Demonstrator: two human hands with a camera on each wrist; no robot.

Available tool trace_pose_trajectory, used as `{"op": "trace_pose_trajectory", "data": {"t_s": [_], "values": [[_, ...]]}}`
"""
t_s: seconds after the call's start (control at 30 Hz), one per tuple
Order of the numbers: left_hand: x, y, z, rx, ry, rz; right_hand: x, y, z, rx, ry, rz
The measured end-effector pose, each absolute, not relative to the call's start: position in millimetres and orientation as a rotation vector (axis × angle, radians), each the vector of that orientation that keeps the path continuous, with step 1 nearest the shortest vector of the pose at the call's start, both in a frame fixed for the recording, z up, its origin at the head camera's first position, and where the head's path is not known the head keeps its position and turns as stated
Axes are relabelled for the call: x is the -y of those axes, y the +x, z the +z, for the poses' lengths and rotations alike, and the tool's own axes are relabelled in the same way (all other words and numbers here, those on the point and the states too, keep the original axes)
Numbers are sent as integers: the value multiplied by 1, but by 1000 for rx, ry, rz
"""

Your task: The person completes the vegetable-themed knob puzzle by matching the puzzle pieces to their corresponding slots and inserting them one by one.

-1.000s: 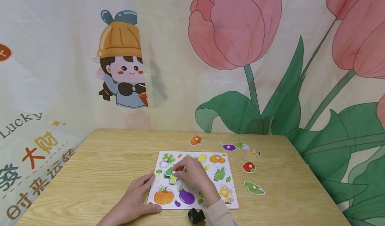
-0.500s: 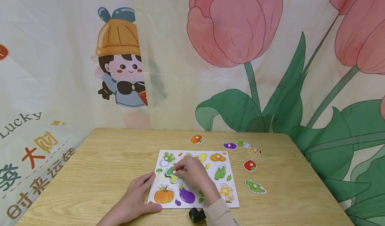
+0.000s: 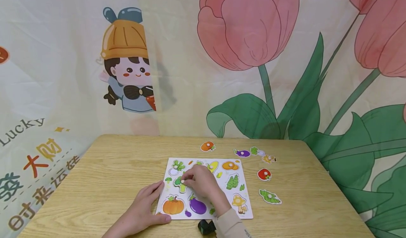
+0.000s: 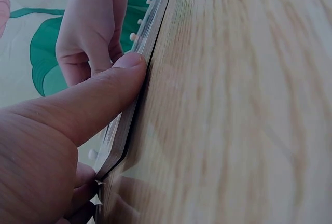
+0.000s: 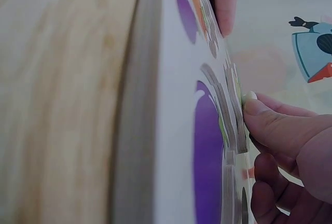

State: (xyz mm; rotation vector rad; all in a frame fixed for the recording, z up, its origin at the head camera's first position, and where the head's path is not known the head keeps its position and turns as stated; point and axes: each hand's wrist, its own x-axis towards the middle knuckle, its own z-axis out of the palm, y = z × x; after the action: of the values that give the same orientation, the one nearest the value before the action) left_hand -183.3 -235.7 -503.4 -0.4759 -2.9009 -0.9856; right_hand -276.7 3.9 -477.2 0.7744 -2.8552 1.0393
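Observation:
A white vegetable puzzle board (image 3: 219, 210) lies on the table. My right hand (image 3: 203, 181) pinches the small knob of the broccoli puzzle piece (image 3: 182, 188) between thumb and fingertips. The piece lies over the broccoli place on the board's left half; in the right wrist view the broccoli piece (image 5: 236, 120) stands slightly proud of the board. My left hand (image 3: 142, 206) is at the near left corner, fingers straight along the left edge. In the left wrist view its thumb (image 4: 119, 76) presses against the near edge. A printed pumpkin (image 3: 173, 206) and eggplant (image 3: 197, 205) show near the front.
Loose knobbed pieces lie beyond and right of the board: a pumpkin (image 3: 207, 146), an eggplant (image 3: 242, 153), a radish (image 3: 257, 151), a mushroom (image 3: 269, 159), a tomato (image 3: 264, 174) and a green leafy piece (image 3: 270, 196). A black object (image 3: 206, 227) is beside the right sleeve.
The broccoli piece, pinched in the right hand, has shifted slightly and now lines up more closely with its place. The left hand stays at the corner. The head view tilts slightly.

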Motion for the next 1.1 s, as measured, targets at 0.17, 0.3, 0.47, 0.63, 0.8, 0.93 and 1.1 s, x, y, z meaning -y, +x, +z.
{"op": "trace_pose_trajectory", "data": {"t_s": [0.17, 0.3, 0.47, 0.63, 0.8, 0.93, 1.1], "values": [[235, -184, -504, 2904, -458, -992, -3, -276, -476, 2867, 762, 1051], [235, -184, -504, 2903, -456, -982, -2, -275, -476, 2863, 775, 1046], [235, -183, -503, 2908, -460, -984, -2, -275, -476, 2861, 800, 1046], [234, -183, -502, 2908, -462, -978, -2, -275, -477, 2863, 803, 1048], [234, -182, -502, 2893, -472, -967, -1, -277, -480, 2857, 813, 1022], [234, -182, -502, 2888, -475, -962, -1, -278, -481, 2862, 805, 1019], [234, -183, -502, 2892, -475, -969, -1, -278, -481, 2865, 791, 1038]]}}
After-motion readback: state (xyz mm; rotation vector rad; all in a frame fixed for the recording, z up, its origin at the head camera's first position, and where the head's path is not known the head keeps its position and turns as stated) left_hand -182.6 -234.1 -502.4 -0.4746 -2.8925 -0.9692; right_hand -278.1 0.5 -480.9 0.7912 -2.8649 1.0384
